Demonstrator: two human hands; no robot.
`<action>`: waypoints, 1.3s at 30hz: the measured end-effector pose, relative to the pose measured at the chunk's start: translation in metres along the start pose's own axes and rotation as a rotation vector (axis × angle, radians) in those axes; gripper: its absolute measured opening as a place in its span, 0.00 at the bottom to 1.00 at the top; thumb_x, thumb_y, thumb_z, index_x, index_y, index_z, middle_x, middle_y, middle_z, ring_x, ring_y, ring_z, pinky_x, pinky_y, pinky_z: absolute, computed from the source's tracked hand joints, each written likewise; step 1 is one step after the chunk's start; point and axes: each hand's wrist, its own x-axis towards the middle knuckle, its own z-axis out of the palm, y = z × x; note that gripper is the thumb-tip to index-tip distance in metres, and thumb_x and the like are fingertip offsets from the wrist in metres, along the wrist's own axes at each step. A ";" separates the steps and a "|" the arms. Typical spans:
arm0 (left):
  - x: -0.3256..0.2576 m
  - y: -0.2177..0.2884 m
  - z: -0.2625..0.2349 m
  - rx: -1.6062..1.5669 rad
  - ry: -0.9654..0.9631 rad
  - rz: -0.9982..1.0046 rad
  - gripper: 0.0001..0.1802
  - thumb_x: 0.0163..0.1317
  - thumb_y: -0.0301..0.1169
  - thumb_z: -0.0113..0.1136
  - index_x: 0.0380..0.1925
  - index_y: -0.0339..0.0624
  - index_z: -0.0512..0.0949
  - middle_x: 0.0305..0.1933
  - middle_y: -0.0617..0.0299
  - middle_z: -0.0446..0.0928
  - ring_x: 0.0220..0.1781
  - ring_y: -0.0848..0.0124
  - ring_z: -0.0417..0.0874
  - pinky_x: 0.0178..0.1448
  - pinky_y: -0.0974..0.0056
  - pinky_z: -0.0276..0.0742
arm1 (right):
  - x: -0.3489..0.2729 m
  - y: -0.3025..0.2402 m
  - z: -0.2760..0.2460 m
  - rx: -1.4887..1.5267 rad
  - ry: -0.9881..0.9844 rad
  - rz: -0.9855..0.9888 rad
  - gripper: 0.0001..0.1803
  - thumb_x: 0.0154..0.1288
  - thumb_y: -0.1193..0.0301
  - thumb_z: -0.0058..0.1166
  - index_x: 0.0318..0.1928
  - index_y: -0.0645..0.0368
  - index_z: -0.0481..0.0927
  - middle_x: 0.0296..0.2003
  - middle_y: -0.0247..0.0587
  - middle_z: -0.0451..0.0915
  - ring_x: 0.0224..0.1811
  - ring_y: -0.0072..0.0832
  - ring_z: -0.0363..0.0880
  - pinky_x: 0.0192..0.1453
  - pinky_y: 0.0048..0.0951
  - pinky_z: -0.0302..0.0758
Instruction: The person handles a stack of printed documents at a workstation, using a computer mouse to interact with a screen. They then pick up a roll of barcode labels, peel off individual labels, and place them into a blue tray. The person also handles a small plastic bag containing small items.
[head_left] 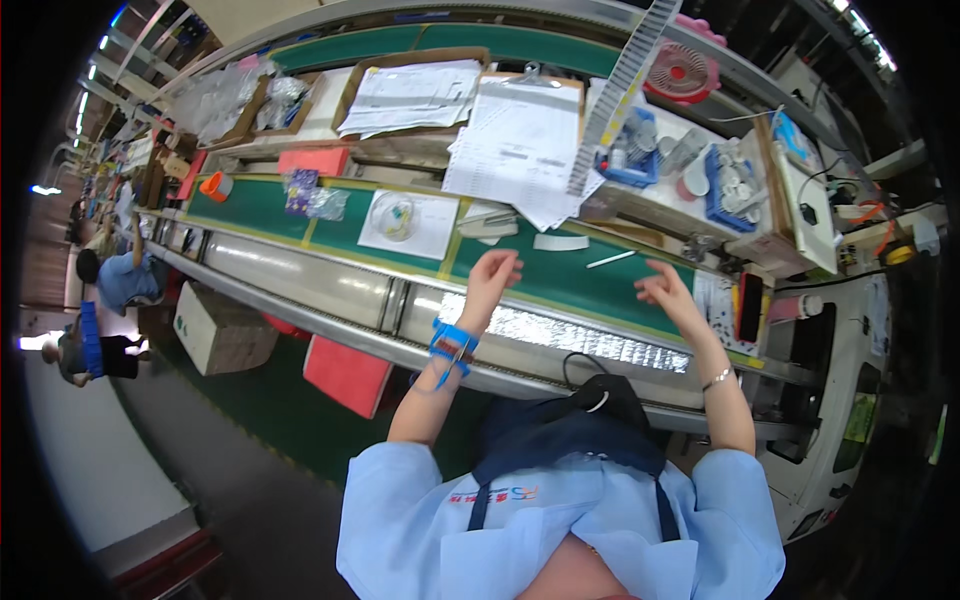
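My left hand (493, 279) hovers over the near edge of the green work surface (555, 280), its fingers bent and slightly apart, with nothing visible in it. A blue strap (453, 342) circles that wrist. Just beyond lies a small stack of pale grey, flat pieces (487, 222). To the right, my right hand (668, 291) is also empty, its fingers spread. Between the hands, a white pen-like stick (610, 259) and a white strip (561, 242) lie on the green surface. Farther left, a clear round dish (392, 216) with small coloured bits sits on a white sheet (430, 232).
A clipboard with papers (525, 140) leans at the back beside a paper-filled tray (415, 95). Blue baskets (735, 190) of parts stand back right, near a pink fan (683, 70). An orange cup (216, 186) is far left. A black phone-like object (748, 307) lies right.
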 end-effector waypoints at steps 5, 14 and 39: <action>0.070 -0.002 -0.012 -0.161 0.339 -0.060 0.19 0.57 0.38 0.56 0.41 0.36 0.68 0.35 0.59 0.75 0.32 0.74 0.75 0.33 0.73 0.71 | -0.030 0.043 0.038 0.118 -0.014 0.133 0.24 0.62 0.69 0.44 0.57 0.61 0.57 0.38 0.43 0.76 0.39 0.24 0.75 0.42 0.23 0.69; 0.159 -0.016 -0.058 -0.180 0.607 0.036 0.15 0.50 0.25 0.61 0.35 0.32 0.68 0.30 0.57 0.73 0.27 0.72 0.73 0.29 0.70 0.71 | -0.039 0.041 0.042 0.152 0.080 0.142 0.20 0.63 0.71 0.42 0.54 0.61 0.61 0.39 0.43 0.76 0.38 0.23 0.74 0.44 0.23 0.68; 0.146 0.058 -0.105 -0.236 0.367 0.165 0.16 0.55 0.22 0.53 0.43 0.34 0.62 0.37 0.52 0.73 0.32 0.67 0.78 0.38 0.69 0.77 | 0.128 0.056 0.091 -1.136 0.232 -0.387 0.19 0.47 0.79 0.48 0.44 0.59 0.70 0.41 0.41 0.69 0.46 0.37 0.68 0.47 0.36 0.67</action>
